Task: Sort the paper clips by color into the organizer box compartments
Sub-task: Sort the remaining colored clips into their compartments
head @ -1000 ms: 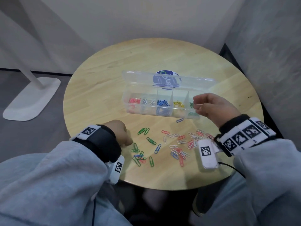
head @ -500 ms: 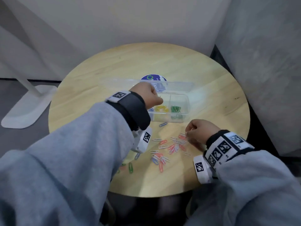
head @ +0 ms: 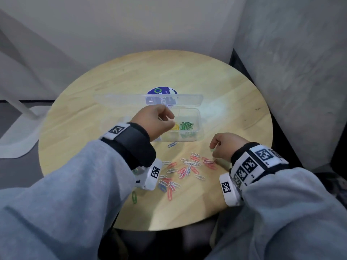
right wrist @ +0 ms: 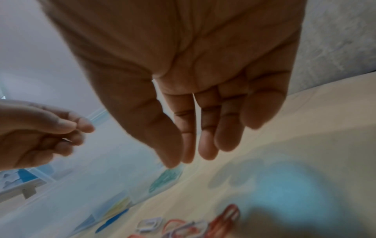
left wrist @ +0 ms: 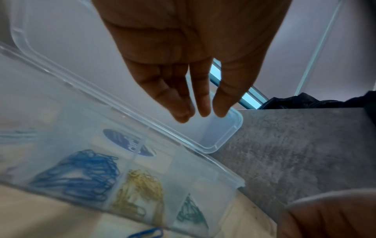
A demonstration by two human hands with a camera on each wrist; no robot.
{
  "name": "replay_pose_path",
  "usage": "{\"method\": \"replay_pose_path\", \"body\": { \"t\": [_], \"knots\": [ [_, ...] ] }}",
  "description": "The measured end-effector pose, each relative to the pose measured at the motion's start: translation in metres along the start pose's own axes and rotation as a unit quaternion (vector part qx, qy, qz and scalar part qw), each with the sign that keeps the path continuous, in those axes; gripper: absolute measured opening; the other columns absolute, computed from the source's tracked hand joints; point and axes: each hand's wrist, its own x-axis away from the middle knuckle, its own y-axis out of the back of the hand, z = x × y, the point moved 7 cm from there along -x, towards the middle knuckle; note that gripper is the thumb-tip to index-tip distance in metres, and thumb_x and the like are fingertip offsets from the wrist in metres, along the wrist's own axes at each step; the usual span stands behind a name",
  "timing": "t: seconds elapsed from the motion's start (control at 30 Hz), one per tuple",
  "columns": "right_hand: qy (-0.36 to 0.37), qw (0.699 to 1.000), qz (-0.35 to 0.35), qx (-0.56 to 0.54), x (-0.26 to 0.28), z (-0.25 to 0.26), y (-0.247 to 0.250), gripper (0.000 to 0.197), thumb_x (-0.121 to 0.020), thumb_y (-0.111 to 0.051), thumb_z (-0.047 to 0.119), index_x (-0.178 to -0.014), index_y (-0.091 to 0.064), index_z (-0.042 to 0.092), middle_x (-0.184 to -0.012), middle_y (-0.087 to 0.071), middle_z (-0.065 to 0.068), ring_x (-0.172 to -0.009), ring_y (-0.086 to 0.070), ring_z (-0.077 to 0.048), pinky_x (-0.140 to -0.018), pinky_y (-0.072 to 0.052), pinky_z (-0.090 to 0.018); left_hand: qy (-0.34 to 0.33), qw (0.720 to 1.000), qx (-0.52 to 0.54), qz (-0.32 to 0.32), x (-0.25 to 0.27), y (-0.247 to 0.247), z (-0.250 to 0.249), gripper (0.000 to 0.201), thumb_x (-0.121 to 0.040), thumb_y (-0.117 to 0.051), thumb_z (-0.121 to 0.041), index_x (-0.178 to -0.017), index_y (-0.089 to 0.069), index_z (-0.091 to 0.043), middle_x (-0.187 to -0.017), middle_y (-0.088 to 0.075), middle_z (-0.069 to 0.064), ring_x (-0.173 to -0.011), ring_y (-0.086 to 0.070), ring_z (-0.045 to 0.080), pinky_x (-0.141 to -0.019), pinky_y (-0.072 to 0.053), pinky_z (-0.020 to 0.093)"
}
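A clear organizer box [head: 188,139] stands open on the round table, its lid [head: 131,100] folded back. Green clips [head: 186,126] fill its rightmost compartment, with yellow clips [head: 176,127] beside them; the left wrist view also shows blue clips [left wrist: 81,170]. My left hand [head: 171,120] hovers over the box near the yellow and green compartments, fingertips [left wrist: 183,115] pinched together. The right wrist view shows a thin pale clip [right wrist: 66,140] among its fingers. My right hand [head: 213,152] hangs loosely over the loose clips [head: 189,166], holding nothing.
A single blue clip [head: 172,144] lies just in front of the box and a green one [head: 134,197] near the front edge by my left sleeve. A grey wall [head: 291,91] stands close on the right. A white lamp base [head: 16,139] sits on the floor at left.
My left hand rose from the green clips at front left to the box. My right hand came down from the box's right end to the loose pile.
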Motion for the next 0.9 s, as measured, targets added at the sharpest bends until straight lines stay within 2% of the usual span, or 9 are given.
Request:
{"method": "replay_pose_path", "body": {
  "t": [0.07,0.13,0.2,0.3,0.37,0.43,0.67,0.8,0.9],
  "knots": [
    [-0.001,1.000,0.011,0.023,0.002,0.002,-0.002,0.014,-0.084,-0.056,0.010,-0.092,-0.057,0.021,-0.084,-0.053,0.006,-0.081,-0.053,-0.015,-0.060,-0.040,-0.023,-0.006,0.999,-0.037,0.022,0.012,-0.001,0.003,0.003,-0.084,-0.062,-0.023,-0.085,-0.061,-0.025,-0.067,-0.052,-0.011,-0.066,-0.050,0.011,-0.059,-0.038,0.020],
    [-0.004,0.999,0.021,0.042,0.005,0.004,-0.004,0.016,-0.084,-0.056,0.008,-0.096,-0.061,0.018,-0.090,-0.056,0.003,-0.086,-0.053,-0.017,-0.066,-0.042,-0.023,0.005,0.993,-0.108,0.053,0.022,-0.007,0.010,0.002,-0.083,-0.061,-0.024,-0.084,-0.061,-0.026,-0.069,-0.052,-0.010,-0.069,-0.051,0.011,-0.058,-0.036,0.019],
    [-0.014,0.998,0.020,0.063,0.009,0.003,-0.005,0.018,-0.083,-0.056,0.008,-0.098,-0.061,0.016,-0.096,-0.059,0.000,-0.089,-0.055,-0.019,-0.066,-0.044,-0.023,0.027,0.976,-0.187,0.107,0.031,-0.018,0.022,0.006,-0.083,-0.062,-0.025,-0.087,-0.059,-0.027,-0.081,-0.057,-0.007,-0.076,-0.053,0.013,-0.066,-0.039,0.022],
    [-0.035,0.993,0.012,0.115,0.017,0.000,-0.009,0.021,-0.084,-0.058,0.018,-0.104,-0.063,0.016,-0.104,-0.065,-0.001,-0.095,-0.062,-0.020,-0.076,-0.050,-0.027,0.063,0.948,-0.265,0.165,0.043,-0.034,0.041,0.027,-0.081,-0.064,-0.027,-0.107,-0.059,-0.025,-0.104,-0.058,-0.002,-0.092,-0.055,0.016,-0.076,-0.042,0.025],
    [-0.039,0.988,0.012,0.147,0.021,-0.002,-0.013,0.026,-0.086,-0.058,0.031,-0.106,-0.061,0.014,-0.105,-0.066,-0.003,-0.096,-0.063,-0.020,-0.079,-0.050,-0.028,0.068,0.943,-0.280,0.167,0.045,-0.039,0.046,0.039,-0.080,-0.064,-0.024,-0.119,-0.056,-0.021,-0.117,-0.056,0.001,-0.104,-0.057,0.020,-0.079,-0.042,0.026],
    [-0.044,0.988,0.020,0.145,0.024,-0.003,-0.016,0.029,-0.087,-0.056,0.032,-0.108,-0.057,0.013,-0.106,-0.065,-0.004,-0.097,-0.062,-0.021,-0.082,-0.050,-0.030,0.062,0.939,-0.292,0.171,0.045,-0.044,0.048,0.041,-0.081,-0.062,-0.019,-0.121,-0.055,-0.020,-0.122,-0.055,0.002,-0.108,-0.056,0.021,-0.078,-0.041,0.025],
    [-0.007,0.986,0.031,0.162,0.016,0.008,-0.030,0.030,-0.085,-0.058,0.013,-0.114,-0.059,0.008,-0.114,-0.064,-0.008,-0.104,-0.061,-0.024,-0.082,-0.048,-0.029,0.052,0.933,-0.298,0.194,0.045,-0.059,0.051,0.032,-0.079,-0.066,-0.017,-0.111,-0.059,-0.020,-0.112,-0.061,0.001,-0.102,-0.057,0.021,-0.076,-0.042,0.025],
    [0.004,0.992,0.011,0.126,0.016,0.009,-0.021,0.029,-0.084,-0.061,0.014,-0.113,-0.060,0.009,-0.114,-0.064,-0.008,-0.095,-0.059,-0.022,-0.075,-0.045,-0.027,0.045,0.931,-0.308,0.188,0.042,-0.059,0.051,0.027,-0.081,-0.064,-0.013,-0.107,-0.060,-0.020,-0.109,-0.062,0.001,-0.092,-0.054,0.019,-0.073,-0.039,0.025],
    [-0.027,0.992,-0.017,0.118,0.023,-0.003,-0.008,0.027,-0.086,-0.057,0.015,-0.112,-0.057,0.011,-0.110,-0.063,-0.006,-0.094,-0.060,-0.021,-0.075,-0.047,-0.028,0.056,0.936,-0.306,0.162,0.040,-0.049,0.052,0.033,-0.080,-0.067,-0.017,-0.112,-0.058,-0.020,-0.112,-0.057,0.001,-0.100,-0.056,0.021,-0.075,-0.040,0.025]
  ]
}}
